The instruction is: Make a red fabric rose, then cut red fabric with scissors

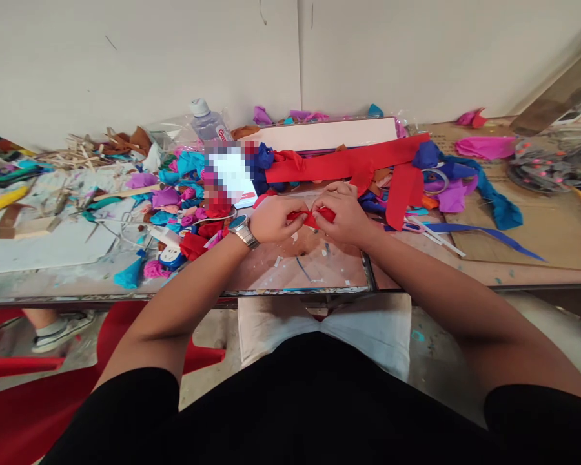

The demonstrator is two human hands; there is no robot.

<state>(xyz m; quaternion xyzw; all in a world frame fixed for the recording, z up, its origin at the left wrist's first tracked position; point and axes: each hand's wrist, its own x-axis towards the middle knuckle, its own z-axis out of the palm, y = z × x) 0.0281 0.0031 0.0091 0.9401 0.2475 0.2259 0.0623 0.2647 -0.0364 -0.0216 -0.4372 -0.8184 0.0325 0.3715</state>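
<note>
Both hands meet over the middle of the worktable, pinching a small piece of red crepe paper [312, 219] between them. My left hand [275, 219], with a steel watch [242, 230] at the wrist, is closed on the paper's left end. On its right end my right hand [341, 213] is closed too, thumb and fingers pressed together. The middle of the paper looks gathered; much of it is hidden by the fingers. Just behind the hands lies a long red paper strip [339, 165]. A lit phone [235, 174], partly blurred, leans behind my left hand.
Crumpled coloured paper pieces [164, 197] heap up on the left, with a white power strip [167, 239] among them. A clear bottle [208, 119] stands at the back. Scissors [413, 225] and a blue strip [494, 234] lie to the right on cardboard [561, 226].
</note>
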